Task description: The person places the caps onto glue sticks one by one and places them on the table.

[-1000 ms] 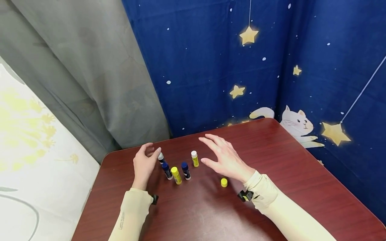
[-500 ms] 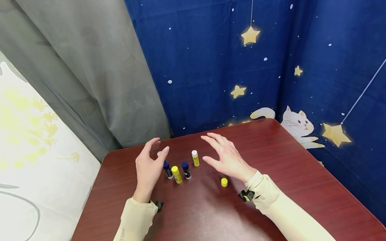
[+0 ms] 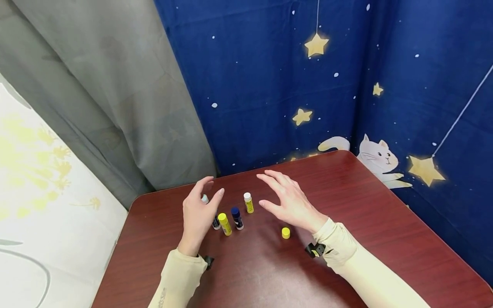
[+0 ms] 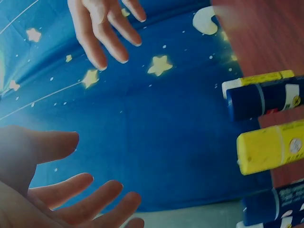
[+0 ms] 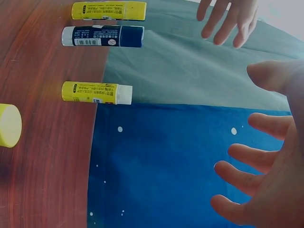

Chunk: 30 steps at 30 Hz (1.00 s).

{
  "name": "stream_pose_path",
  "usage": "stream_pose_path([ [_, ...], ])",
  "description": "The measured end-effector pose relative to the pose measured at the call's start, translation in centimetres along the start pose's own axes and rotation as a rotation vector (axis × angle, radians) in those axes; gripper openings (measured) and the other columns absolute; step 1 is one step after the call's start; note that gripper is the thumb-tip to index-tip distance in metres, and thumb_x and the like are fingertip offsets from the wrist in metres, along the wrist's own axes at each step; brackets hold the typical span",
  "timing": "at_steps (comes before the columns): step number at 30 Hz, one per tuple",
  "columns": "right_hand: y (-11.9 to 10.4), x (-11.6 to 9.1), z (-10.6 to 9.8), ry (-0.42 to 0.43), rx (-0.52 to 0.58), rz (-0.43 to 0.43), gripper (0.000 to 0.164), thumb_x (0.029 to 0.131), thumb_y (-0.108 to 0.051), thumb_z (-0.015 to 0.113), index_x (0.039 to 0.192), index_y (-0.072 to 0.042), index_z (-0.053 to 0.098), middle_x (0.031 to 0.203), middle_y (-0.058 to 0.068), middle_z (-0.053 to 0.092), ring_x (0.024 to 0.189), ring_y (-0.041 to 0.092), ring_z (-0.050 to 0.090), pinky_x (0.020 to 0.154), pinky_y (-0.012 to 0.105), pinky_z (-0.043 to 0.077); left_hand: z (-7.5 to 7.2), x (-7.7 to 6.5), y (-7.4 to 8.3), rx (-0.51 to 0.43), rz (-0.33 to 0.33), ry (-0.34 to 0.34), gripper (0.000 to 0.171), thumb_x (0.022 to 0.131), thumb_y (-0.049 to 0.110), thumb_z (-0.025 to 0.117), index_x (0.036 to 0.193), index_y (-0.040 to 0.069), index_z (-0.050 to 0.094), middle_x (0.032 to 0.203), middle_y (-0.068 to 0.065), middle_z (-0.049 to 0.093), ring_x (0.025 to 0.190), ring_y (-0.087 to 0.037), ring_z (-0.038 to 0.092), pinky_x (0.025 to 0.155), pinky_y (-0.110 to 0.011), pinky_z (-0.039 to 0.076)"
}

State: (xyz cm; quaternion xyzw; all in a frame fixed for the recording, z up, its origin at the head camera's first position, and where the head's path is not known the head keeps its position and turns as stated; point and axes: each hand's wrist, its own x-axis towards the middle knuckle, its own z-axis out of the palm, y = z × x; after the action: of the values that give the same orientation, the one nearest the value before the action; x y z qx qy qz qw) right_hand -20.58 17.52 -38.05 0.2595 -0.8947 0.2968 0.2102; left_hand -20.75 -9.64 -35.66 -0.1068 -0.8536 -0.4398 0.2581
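Observation:
Both hands hover above the table, apart from each other and holding nothing. My left hand [image 3: 197,216], thumb and fingers spread, is above the left glue sticks in the head view. It partly hides a dark blue glue stick [image 3: 216,223] and one with a pale top [image 3: 205,199]. Right of these stand a yellow glue stick [image 3: 225,225], a blue-capped glue stick [image 3: 237,218] and a yellow glue stick with a white top [image 3: 248,203]. My right hand [image 3: 291,202] is spread to the right of that white-topped one. A loose yellow cap [image 3: 286,233] sits below the right hand.
The reddish-brown table [image 3: 246,273] has its far edge just beyond the hands. Behind it hang a grey curtain [image 3: 161,107] and a blue star-patterned curtain [image 3: 265,85]. Pale cloth [image 3: 46,205] hangs at the left.
My left hand has moved right from beside the left glue sticks, its thumb and fingers spreading wider. The right hand stays almost still, and the glue sticks and cap keep their places.

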Motion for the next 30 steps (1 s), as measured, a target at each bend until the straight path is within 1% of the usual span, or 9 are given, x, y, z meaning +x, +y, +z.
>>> stream_pose_path([
  [3, 0.2, -0.3, -0.2, 0.011, 0.001, -0.014, 0.069, 0.090, -0.043, 0.073, 0.152, -0.030, 0.044, 0.152, 0.002, 0.043, 0.134, 0.028, 0.045, 0.103, 0.060, 0.035, 1.2, 0.0, -0.1, 0.023, -0.012, -0.052, 0.045, 0.090, 0.032, 0.078, 0.132, 0.021, 0.064, 0.124, -0.001, 0.068, 0.116, -0.022, 0.062, 0.093, -0.048, 0.051],
  [5, 0.3, -0.4, -0.3, 0.017, 0.002, -0.020, 0.068, 0.090, -0.043, 0.073, 0.151, -0.029, 0.045, 0.152, 0.002, 0.043, 0.133, 0.029, 0.045, 0.103, 0.060, 0.035, 2.1, 0.1, -0.4, 0.051, -0.022, -0.097, 0.046, 0.091, 0.033, 0.077, 0.133, 0.021, 0.062, 0.125, -0.002, 0.067, 0.117, -0.024, 0.062, 0.094, -0.049, 0.050],
  [7, 0.4, -0.6, -0.3, 0.017, 0.001, -0.020, 0.068, 0.090, -0.043, 0.072, 0.151, -0.030, 0.045, 0.152, 0.002, 0.043, 0.133, 0.028, 0.045, 0.103, 0.060, 0.036, 3.0, 0.3, -0.7, 0.080, -0.034, -0.146, 0.047, 0.091, 0.033, 0.076, 0.134, 0.019, 0.061, 0.126, -0.004, 0.066, 0.117, -0.026, 0.061, 0.097, -0.050, 0.047],
  [12, 0.6, -1.1, -0.4, 0.010, 0.003, -0.018, 0.068, 0.091, -0.045, 0.071, 0.151, -0.031, 0.045, 0.153, 0.001, 0.042, 0.134, 0.026, 0.044, 0.103, 0.061, 0.035, 5.1, 0.7, -1.5, 0.149, -0.072, -0.247, 0.052, 0.090, 0.035, 0.076, 0.136, 0.016, 0.059, 0.127, -0.011, 0.064, 0.115, -0.031, 0.061, 0.096, -0.052, 0.048],
  [13, 0.7, -1.2, -0.5, 0.010, 0.002, -0.020, 0.068, 0.091, -0.045, 0.071, 0.151, -0.031, 0.045, 0.153, 0.001, 0.042, 0.135, 0.026, 0.044, 0.103, 0.061, 0.035, 5.5, 0.7, -1.6, 0.162, -0.081, -0.258, 0.054, 0.090, 0.035, 0.077, 0.136, 0.015, 0.059, 0.127, -0.011, 0.064, 0.114, -0.031, 0.061, 0.093, -0.051, 0.049],
  [19, 1.0, -1.5, -0.7, 0.020, -0.015, -0.030, 0.067, 0.091, -0.045, 0.071, 0.151, -0.030, 0.045, 0.152, 0.001, 0.043, 0.132, 0.026, 0.046, 0.101, 0.059, 0.037, 7.7, 0.8, -2.8, 0.244, -0.127, -0.312, 0.059, 0.088, 0.034, 0.080, 0.139, 0.017, 0.057, 0.129, -0.010, 0.064, 0.111, -0.031, 0.063, 0.090, -0.052, 0.051],
  [23, 1.2, -1.5, -0.8, 0.015, -0.019, -0.028, 0.066, 0.092, -0.046, 0.070, 0.151, -0.031, 0.045, 0.152, 0.000, 0.043, 0.132, 0.026, 0.046, 0.101, 0.058, 0.037, 9.1, 0.7, -2.9, 0.301, -0.139, -0.350, 0.062, 0.085, 0.034, 0.082, 0.139, 0.020, 0.056, 0.128, -0.010, 0.066, 0.104, -0.031, 0.066, 0.085, -0.052, 0.053],
  [25, 1.2, -1.5, -0.9, 0.010, -0.016, -0.026, 0.066, 0.092, -0.046, 0.069, 0.151, -0.031, 0.045, 0.152, 0.000, 0.043, 0.133, 0.025, 0.045, 0.102, 0.058, 0.037, 9.8, 0.6, -2.9, 0.343, -0.128, -0.362, 0.063, 0.084, 0.035, 0.083, 0.139, 0.020, 0.056, 0.124, -0.009, 0.068, 0.098, -0.030, 0.068, 0.082, -0.050, 0.055],
  [30, 1.3, -1.7, -0.9, 0.010, -0.010, -0.022, 0.066, 0.092, -0.046, 0.069, 0.151, -0.031, 0.045, 0.152, -0.001, 0.042, 0.134, 0.024, 0.044, 0.102, 0.058, 0.036, 10.8, 0.4, -3.3, 0.437, -0.061, -0.368, 0.064, 0.083, 0.035, 0.084, 0.138, 0.018, 0.057, 0.112, -0.009, 0.072, 0.083, -0.028, 0.069, 0.073, -0.047, 0.055],
])
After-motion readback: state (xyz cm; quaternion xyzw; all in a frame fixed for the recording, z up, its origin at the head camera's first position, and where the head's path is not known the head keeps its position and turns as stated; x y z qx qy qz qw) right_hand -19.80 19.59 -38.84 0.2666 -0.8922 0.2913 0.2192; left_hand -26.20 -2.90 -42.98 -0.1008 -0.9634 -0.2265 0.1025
